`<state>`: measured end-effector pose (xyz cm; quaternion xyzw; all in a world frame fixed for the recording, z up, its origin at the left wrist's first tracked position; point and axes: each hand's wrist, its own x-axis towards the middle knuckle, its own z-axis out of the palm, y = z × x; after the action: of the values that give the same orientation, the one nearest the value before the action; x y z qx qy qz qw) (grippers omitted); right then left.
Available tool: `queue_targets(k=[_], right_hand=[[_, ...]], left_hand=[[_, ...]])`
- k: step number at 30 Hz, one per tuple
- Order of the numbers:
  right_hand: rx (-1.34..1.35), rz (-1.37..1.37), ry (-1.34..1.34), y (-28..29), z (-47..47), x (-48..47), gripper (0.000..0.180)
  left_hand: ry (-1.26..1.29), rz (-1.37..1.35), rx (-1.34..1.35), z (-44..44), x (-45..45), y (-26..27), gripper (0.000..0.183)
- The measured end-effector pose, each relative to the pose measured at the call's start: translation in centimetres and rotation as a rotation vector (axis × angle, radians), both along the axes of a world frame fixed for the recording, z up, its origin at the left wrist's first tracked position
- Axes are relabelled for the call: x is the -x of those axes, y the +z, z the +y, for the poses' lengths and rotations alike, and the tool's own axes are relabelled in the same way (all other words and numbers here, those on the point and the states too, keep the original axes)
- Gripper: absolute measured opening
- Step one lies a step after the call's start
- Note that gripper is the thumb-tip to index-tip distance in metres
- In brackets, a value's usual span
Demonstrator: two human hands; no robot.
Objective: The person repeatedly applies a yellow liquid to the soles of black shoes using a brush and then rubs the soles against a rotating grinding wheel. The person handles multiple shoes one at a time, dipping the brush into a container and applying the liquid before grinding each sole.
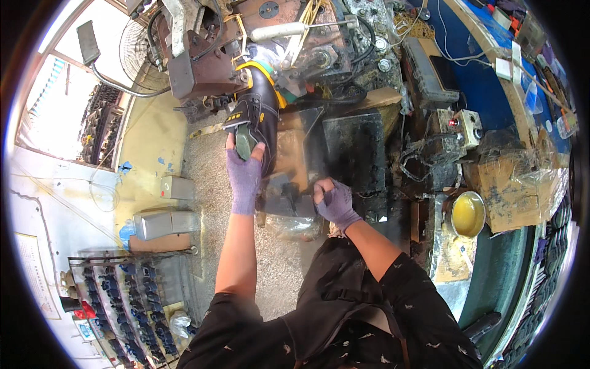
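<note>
My left hand (245, 171), in a purple fingerless glove, grips the upper opening of a black leather shoe (267, 110), where a dark green shoe last (244, 142) shows between thumb and fingers. The shoe's far end, edged in yellow, lies against the metal parts of a shoe-making machine (207, 64). My right hand (334, 198), gloved the same way, is curled near a dark block in front of my lap; whether it holds anything does not show. A white-handled tool (279, 32) with a thin metal shaft lies on the machine above the shoe.
A bowl of yellow paste (468, 214) stands at the right, near a torn cardboard box (511, 184). A control box (469, 129) with a red light is above them. Racks of shoes (131, 304) stand lower left. A fan (143, 55) and a pad on a bent arm (88, 42) are upper left.
</note>
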<state>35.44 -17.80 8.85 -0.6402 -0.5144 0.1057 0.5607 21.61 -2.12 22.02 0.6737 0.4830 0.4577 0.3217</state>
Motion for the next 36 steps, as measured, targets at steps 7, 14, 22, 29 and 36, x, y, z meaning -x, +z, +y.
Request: queue_targets(k=[7, 14, 22, 29, 36], right_hand=[[0.062, 0.003, -0.007, 0.1, 0.0, 0.0, 0.01], [0.013, -0.028, 0.009, -0.3, -0.1, -0.1, 0.01], [0.024, -0.093, -0.038, -0.9, -0.3, 0.0, 0.013], [0.047, -0.113, -0.128, -0.7, -0.3, 0.5, 0.007], [0.039, -0.124, -0.194, -0.6, -0.2, 0.7, 0.011]], left_hand=[[-0.025, -0.039, 0.021, -0.2, 0.2, 0.7, 0.078], [-0.085, -0.13, 0.077, -0.4, -0.1, 1.3, 0.076], [-0.059, -0.11, 0.078, 0.4, 0.6, -1.0, 0.084], [-0.112, -0.105, 0.014, 1.0, 0.9, -2.1, 0.085], [-0.161, -0.005, -0.088, 1.0, 1.1, -2.4, 0.086]])
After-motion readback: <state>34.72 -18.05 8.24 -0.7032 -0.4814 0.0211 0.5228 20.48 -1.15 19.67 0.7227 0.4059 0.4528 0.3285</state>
